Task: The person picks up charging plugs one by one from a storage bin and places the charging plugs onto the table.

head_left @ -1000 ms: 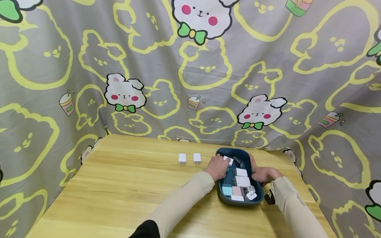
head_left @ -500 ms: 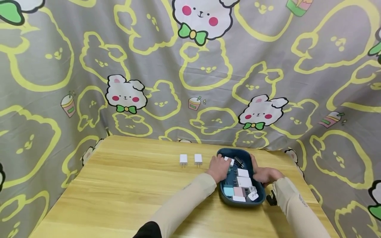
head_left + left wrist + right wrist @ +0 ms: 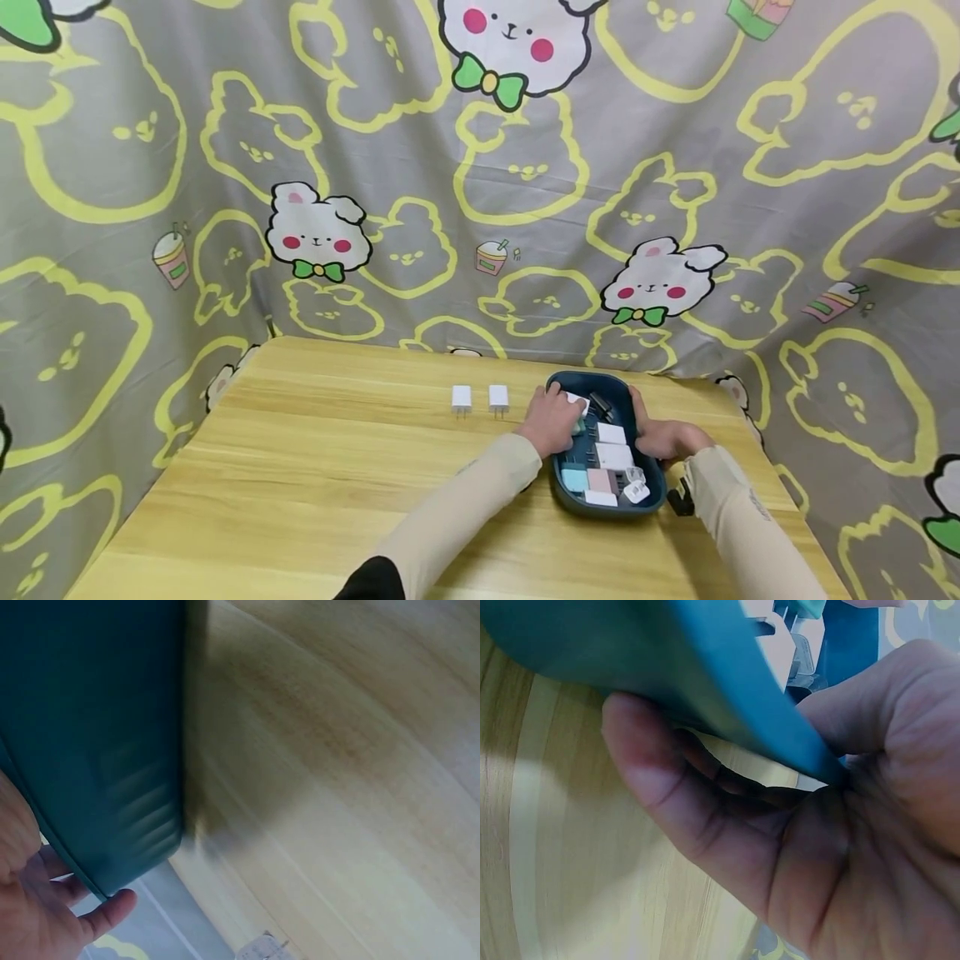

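Note:
A dark teal plastic bin (image 3: 651, 500) stands on the right of the table, holding several plug chargers. My left hand (image 3: 551, 423) reaches over its left rim, and a white charger (image 3: 577, 402) sits between thumb and fingers at the far end. In the left wrist view the bin's outer wall (image 3: 112, 735) fills the left side, with the left hand (image 3: 37, 900) at its rim; the charger is hidden there. My right hand (image 3: 663, 439) grips the right rim. In the right wrist view, the right hand (image 3: 780, 847) has its thumb inside and its fingers against the outside.
Two white chargers (image 3: 461, 398) lie side by side left of the bin, prongs toward me. Inside the bin are a black charger (image 3: 602, 408), a light-blue one (image 3: 574, 478), a pink one (image 3: 599, 481) and clear ones (image 3: 636, 490). A patterned curtain (image 3: 420, 250) hangs behind the table.
The head view shifts slightly. Both hands keep their places at the bin, and the chargers lie as before.

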`<state>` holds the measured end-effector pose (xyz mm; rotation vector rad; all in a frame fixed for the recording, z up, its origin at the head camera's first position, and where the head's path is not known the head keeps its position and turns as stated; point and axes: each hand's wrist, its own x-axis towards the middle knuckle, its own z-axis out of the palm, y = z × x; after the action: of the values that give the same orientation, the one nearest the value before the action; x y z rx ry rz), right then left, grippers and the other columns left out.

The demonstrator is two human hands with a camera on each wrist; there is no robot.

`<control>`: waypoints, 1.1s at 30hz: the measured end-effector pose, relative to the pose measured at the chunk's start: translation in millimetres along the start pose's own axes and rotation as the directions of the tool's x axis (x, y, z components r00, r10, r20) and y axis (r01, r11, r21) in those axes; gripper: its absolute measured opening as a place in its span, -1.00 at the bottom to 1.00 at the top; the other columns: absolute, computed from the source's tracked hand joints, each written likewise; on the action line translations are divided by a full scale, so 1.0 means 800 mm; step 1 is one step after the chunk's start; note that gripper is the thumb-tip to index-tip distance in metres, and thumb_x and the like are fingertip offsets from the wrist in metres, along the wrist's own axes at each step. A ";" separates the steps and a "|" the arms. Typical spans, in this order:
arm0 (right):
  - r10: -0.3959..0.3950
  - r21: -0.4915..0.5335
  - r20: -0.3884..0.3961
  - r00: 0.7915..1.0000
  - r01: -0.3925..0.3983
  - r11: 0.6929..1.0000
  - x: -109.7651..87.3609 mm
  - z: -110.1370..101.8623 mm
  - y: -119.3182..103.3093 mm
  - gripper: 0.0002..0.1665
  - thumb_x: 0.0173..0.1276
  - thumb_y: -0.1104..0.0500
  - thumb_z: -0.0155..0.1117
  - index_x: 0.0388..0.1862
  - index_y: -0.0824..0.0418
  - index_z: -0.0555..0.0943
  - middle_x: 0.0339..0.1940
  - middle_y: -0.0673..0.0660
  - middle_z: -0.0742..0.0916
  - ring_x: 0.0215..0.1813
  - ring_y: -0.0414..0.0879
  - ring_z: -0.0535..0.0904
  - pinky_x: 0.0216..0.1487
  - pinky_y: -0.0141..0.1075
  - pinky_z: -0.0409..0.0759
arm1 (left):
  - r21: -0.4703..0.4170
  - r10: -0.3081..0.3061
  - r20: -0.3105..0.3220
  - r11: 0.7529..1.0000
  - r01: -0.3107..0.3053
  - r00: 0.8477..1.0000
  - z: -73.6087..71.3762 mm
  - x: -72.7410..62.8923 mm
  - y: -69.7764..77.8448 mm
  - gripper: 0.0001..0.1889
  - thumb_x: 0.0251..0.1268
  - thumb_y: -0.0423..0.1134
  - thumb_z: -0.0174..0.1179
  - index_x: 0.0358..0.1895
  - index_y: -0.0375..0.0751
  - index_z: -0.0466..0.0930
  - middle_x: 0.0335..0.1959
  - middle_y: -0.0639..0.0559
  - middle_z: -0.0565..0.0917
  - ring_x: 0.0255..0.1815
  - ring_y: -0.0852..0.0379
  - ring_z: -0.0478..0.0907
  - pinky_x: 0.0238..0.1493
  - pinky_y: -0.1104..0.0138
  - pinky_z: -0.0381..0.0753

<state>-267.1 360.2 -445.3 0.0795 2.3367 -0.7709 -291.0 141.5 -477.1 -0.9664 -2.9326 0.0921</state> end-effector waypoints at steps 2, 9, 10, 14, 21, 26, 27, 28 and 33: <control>-0.002 0.006 0.004 1.000 0.002 1.000 -0.001 -0.001 0.001 0.25 0.36 0.44 -0.08 0.55 -0.07 -0.74 0.36 0.56 0.15 -0.50 0.01 0.44 -0.50 -0.23 0.47 | -0.004 0.004 -0.011 1.000 -0.004 1.000 -0.001 0.000 0.000 -0.40 0.25 0.06 0.39 0.37 0.24 0.48 0.14 0.13 0.72 0.12 0.10 0.43 0.25 0.18 0.47; -0.025 0.011 0.004 1.000 0.025 1.000 0.001 -0.002 0.001 0.25 0.36 0.44 -0.09 0.54 -0.04 -0.75 0.42 0.57 0.07 -0.41 0.03 0.52 -0.48 -0.21 0.50 | -0.004 0.021 -0.057 1.000 -0.022 0.998 0.000 0.000 -0.006 -0.46 0.27 0.03 0.37 0.33 0.20 0.52 0.09 0.11 0.74 0.10 0.08 0.45 0.22 0.20 0.50; -0.025 0.008 0.001 1.000 0.025 1.000 0.002 0.000 0.000 0.25 0.36 0.44 -0.09 0.54 -0.04 -0.75 0.44 0.57 0.06 -0.36 0.05 0.55 -0.47 -0.20 0.51 | -0.010 0.021 -0.059 1.000 -0.022 0.998 0.001 -0.001 -0.007 -0.46 0.27 0.03 0.36 0.33 0.20 0.51 0.09 0.11 0.73 0.09 0.09 0.44 0.21 0.21 0.49; -0.024 -0.008 -0.017 1.000 0.024 1.000 0.003 0.004 0.002 0.24 0.38 0.42 -0.08 0.55 -0.03 -0.75 0.48 0.57 0.04 -0.29 0.09 0.59 -0.43 -0.18 0.53 | -0.023 0.025 -0.081 0.999 -0.027 0.996 0.005 -0.005 -0.010 -0.47 0.28 0.01 0.34 0.31 0.16 0.50 0.06 0.10 0.73 0.05 0.08 0.46 0.15 0.23 0.50; -0.015 -0.017 -0.037 0.999 0.014 1.000 0.001 0.003 0.006 0.22 0.38 0.43 -0.09 0.56 -0.03 -0.74 0.45 0.58 0.07 -0.35 0.07 0.58 -0.43 -0.18 0.54 | 0.006 0.055 -0.167 0.998 -0.055 0.984 0.004 -0.006 -0.010 -0.57 0.31 0.00 0.29 0.22 0.10 0.51 0.00 0.08 0.74 -0.03 0.07 0.46 0.02 0.25 0.48; -0.017 -0.020 -0.032 0.999 0.016 1.000 0.000 0.003 0.004 0.24 0.36 0.43 -0.07 0.56 -0.02 -0.73 0.48 0.57 0.04 -0.29 0.09 0.59 -0.42 -0.17 0.55 | -0.049 0.034 -0.174 0.998 -0.043 0.984 0.005 -0.009 -0.012 -0.60 0.29 0.01 0.33 0.15 0.12 0.54 -0.01 0.10 0.73 -0.06 0.08 0.45 -0.01 0.28 0.43; -0.015 -0.021 -0.031 0.999 0.014 1.000 0.000 0.004 0.003 0.24 0.36 0.43 -0.07 0.56 -0.02 -0.73 0.48 0.57 0.03 -0.28 0.09 0.59 -0.42 -0.17 0.55 | -0.071 0.027 -0.169 0.997 -0.039 0.985 0.005 -0.009 -0.013 -0.61 0.28 0.02 0.34 0.14 0.13 0.54 -0.02 0.11 0.72 -0.06 0.09 0.44 -0.01 0.28 0.42; -0.013 -0.021 -0.031 0.999 0.012 1.000 0.000 0.004 0.003 0.25 0.35 0.43 -0.07 0.56 -0.03 -0.73 0.50 0.57 0.02 -0.26 0.09 0.59 -0.42 -0.16 0.56 | -0.094 0.020 -0.164 0.995 -0.036 0.986 0.006 -0.010 -0.014 -0.62 0.28 0.03 0.35 0.13 0.14 0.54 -0.02 0.12 0.72 -0.05 0.10 0.44 -0.01 0.28 0.41; -0.020 -0.033 -0.032 0.999 0.019 0.999 0.000 0.004 0.000 0.24 0.35 0.45 -0.08 0.56 0.00 -0.74 0.49 0.58 0.02 -0.31 0.08 0.58 -0.45 -0.17 0.55 | -0.194 -0.006 -0.174 0.981 -0.028 0.985 0.005 -0.011 -0.020 -0.63 0.26 0.05 0.38 0.09 0.15 0.55 -0.04 0.16 0.71 -0.05 0.12 0.45 0.01 0.29 0.38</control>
<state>-265.4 358.4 -447.5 0.0556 2.3835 -0.7455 -293.4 123.1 -480.5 -0.9599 -2.8144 -0.2722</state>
